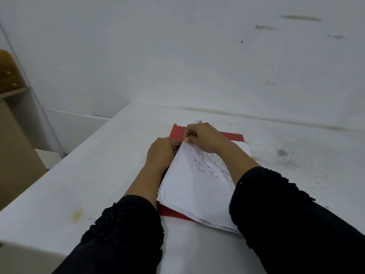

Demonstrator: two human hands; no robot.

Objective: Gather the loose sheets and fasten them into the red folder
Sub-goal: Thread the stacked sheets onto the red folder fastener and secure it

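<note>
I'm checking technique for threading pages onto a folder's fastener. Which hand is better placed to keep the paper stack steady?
Probably the left hand: it rests along the left edge of the sheets on the red folder. The right hand is busy pinching at the top corner of the stack.

We see a white counter point(102, 175) with a grubby top: a brownish stain point(77, 214) near its front left, grey smudges point(286, 161) over on the right, and a dark streak along its far edge. Behind it rises a pale wall point(158, 46) marked with scuffs and an elongated brown smear point(301, 18) near the top right. At the far left we make out a wooden piece of furniture point(11, 107), partly cut off.
</note>
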